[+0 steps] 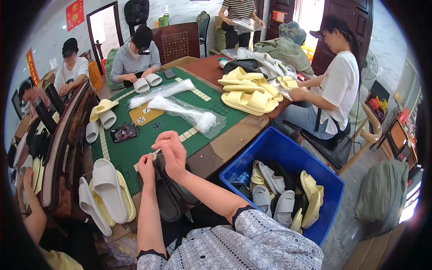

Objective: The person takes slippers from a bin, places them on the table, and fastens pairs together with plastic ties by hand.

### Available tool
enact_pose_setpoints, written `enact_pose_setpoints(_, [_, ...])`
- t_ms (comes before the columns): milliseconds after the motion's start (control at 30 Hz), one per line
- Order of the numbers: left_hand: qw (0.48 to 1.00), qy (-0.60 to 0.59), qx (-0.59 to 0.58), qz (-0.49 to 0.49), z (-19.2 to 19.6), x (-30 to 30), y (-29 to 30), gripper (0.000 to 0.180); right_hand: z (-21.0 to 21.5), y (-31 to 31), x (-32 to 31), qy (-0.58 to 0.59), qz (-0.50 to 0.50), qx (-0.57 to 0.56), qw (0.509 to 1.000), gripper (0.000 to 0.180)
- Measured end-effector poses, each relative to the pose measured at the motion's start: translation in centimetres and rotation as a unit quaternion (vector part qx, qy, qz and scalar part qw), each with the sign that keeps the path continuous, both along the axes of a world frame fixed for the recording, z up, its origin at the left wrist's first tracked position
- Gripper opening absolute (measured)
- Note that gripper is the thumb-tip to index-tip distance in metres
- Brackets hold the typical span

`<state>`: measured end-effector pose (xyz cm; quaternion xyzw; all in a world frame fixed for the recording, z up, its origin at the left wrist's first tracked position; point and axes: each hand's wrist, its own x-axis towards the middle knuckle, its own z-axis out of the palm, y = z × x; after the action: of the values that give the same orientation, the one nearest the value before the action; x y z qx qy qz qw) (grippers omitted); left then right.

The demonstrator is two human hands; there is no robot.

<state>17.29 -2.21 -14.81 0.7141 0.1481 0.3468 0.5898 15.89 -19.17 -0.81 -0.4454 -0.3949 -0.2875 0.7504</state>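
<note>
My left hand [146, 169] is closed in a pinch above a pair of black slippers [167, 198] at the table's near edge. Close beside it, my right hand [172, 155] is raised with its fingers curled together. Whatever the fingers hold is too small or hidden to make out. To the left of my left forearm lie grey and pale yellow slippers [108, 191]. Beyond my hands, two clear bags of thin white plastic strands [191, 113] rest on the green table mat [180, 121].
A blue bin [330, 204] of mixed slippers stands at my right. Yellow slippers [249, 96] are piled at the table's right side, next to a seated co-worker [335, 85]. Another person [137, 56] handles grey slippers across the table. A phone-like device [123, 133] lies on the mat.
</note>
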Motion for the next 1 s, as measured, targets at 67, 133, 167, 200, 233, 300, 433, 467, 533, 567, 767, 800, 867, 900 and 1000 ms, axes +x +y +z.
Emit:
enact_pose_setpoints(67, [1.0, 0.005, -0.003, 0.004, -0.1, 0.2, -0.1, 0.021, 4.9, -3.6, -4.1, -0.034, 0.037, 0.026, 0.998, 0.026])
enact_pose_setpoints(133, [1.0, -0.01, 0.015, 0.021, -0.4, -0.1, 0.4, 0.021, 8.8, -7.1, -8.6, -0.093, 0.039, 0.035, 0.994, 0.026])
enact_pose_setpoints(167, [1.0, 0.022, -0.01, 0.01, -0.2, -0.7, 1.2, 0.021, 10.4, -9.0, -10.4, -0.109, 0.148, 0.091, 0.979, 0.021])
enact_pose_setpoints(200, [1.0, 0.012, -0.014, 0.006, -0.2, -0.9, 1.3, 0.022, 10.7, -9.1, -12.3, -0.148, 0.246, 0.295, 0.911, 0.015])
enact_pose_setpoints(233, [1.0, 0.0, -0.017, 0.006, -0.1, -1.1, 1.5, 0.022, 11.4, -10.4, -13.7, -0.202, 0.26, 0.339, 0.881, 0.017])
enact_pose_setpoints(300, [1.0, 0.016, -0.011, -0.006, 0.7, -0.7, 0.5, 0.023, 17.4, -11.0, -16.9, -0.319, 0.233, 0.602, 0.694, 0.014])
enact_pose_setpoints(433, [1.0, 0.013, -0.003, -0.002, 0.9, -0.1, -0.1, 0.022, 17.8, -12.6, -16.2, -0.381, 0.294, 0.417, 0.771, 0.021])
enact_pose_setpoints(467, [1.0, 0.009, 0.005, 0.002, 0.8, 0.0, 0.0, 0.022, 17.5, -12.6, -16.5, -0.379, 0.293, 0.423, 0.769, 0.021])
enact_pose_setpoints(533, [1.0, 0.016, 0.009, 0.015, 0.5, -0.2, 0.1, 0.021, 17.0, -12.6, -16.9, -0.378, 0.24, 0.412, 0.794, 0.023])
enact_pose_setpoints(567, [1.0, 0.012, 0.003, 0.013, 0.3, -0.2, 0.1, 0.021, 17.0, -12.5, -16.8, -0.377, 0.24, 0.414, 0.793, 0.023])
enact_pose_setpoints(767, [1.0, 0.001, -0.008, 0.01, 0.2, -0.3, 0.3, 0.022, 19.4, -11.4, -15.9, -0.536, 0.156, 0.573, 0.6, 0.025])
enact_pose_setpoints(800, [1.0, -0.001, -0.01, 0.006, 0.3, -0.1, 0.0, 0.022, 19.7, -11.5, -15.9, -0.541, 0.145, 0.584, 0.587, 0.025])
enact_pose_setpoints(867, [1.0, -0.001, 0.007, 0.007, 0.7, 0.1, -0.1, 0.022, 19.3, -11.9, -16.1, -0.547, 0.133, 0.595, 0.574, 0.024])
enact_pose_setpoints(900, [1.0, -0.001, 0.006, 0.01, 0.3, 0.0, 0.4, 0.022, 18.3, -12.3, -16.1, -0.466, 0.208, 0.495, 0.703, 0.022])
enact_pose_setpoints(1000, [1.0, -0.017, -0.006, -0.002, -0.1, -0.1, 0.8, 0.022, 17.4, -12.6, -16.3, -0.365, 0.264, 0.369, 0.813, 0.02])
